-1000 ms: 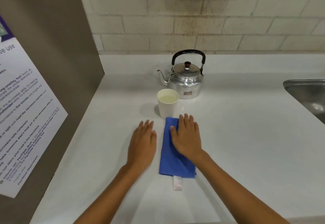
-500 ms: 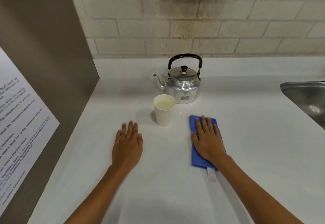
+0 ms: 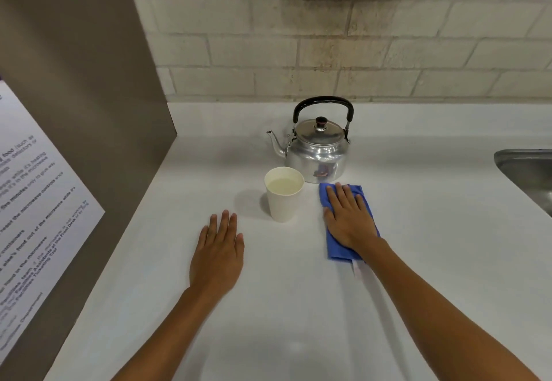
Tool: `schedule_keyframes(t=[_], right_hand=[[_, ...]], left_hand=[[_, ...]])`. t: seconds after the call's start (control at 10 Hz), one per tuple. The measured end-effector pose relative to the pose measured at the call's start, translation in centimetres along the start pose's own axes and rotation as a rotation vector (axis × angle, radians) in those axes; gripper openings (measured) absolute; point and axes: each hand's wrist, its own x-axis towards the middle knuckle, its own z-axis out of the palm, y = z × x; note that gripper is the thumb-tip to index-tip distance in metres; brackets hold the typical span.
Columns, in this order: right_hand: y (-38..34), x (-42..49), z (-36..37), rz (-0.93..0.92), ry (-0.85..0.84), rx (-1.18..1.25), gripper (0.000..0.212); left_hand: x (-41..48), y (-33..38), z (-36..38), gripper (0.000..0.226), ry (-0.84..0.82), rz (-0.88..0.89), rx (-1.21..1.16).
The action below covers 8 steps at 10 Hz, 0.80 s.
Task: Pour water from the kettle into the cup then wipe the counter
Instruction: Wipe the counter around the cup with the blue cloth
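Right of centre in the frame, the right hand (image 3: 348, 219) lies flat with fingers spread, pressing a folded blue cloth (image 3: 363, 201) onto the white counter (image 3: 298, 321). The cloth's far edge sits just in front of the aluminium kettle (image 3: 318, 153) and close beside the paper cup (image 3: 283, 197), which holds water. The left hand (image 3: 218, 256) rests palm-down, fingers together, lower left of the cup. A sideways sweep could clip the light cup and spill it.
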Motion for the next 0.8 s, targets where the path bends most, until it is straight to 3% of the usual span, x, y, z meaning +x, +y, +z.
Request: schedule_keyframes(t=[0.2, 0.3, 0.5, 0.6, 0.7, 0.8], right_hand=[[0.1, -0.7, 1.0, -0.297, -0.02, 0.049, 0.053], [3.1, -0.7, 0.9, -0.336, -0.019, 0.049, 0.053], [3.3, 3.2, -0.5, -0.03, -0.009, -0.02, 0.052], [1.8, 1.0, 0.5, -0.083, 0.003, -0.028, 0.054], [1.5, -1.7, 1.0, -0.292, -0.001, 0.023, 0.055], [1.8, -1.4, 0.6, -0.336, -0.05, 0.055, 0.053]], left_hand=[[0.0, -0.3, 0.1, 0.053, 0.015, 0.006, -0.03], [-0.1, -0.3, 0.1, 0.053, 0.02, -0.001, -0.026], [-0.1, 0.0, -0.1, 0.053, 0.007, -0.012, -0.02], [0.0, 0.0, -0.1, 0.053, 0.008, -0.011, -0.017], [0.0, 0.1, -0.1, 0.053, 0.004, -0.007, -0.011], [0.0, 0.0, -0.1, 0.053, 0.001, -0.009, -0.022]])
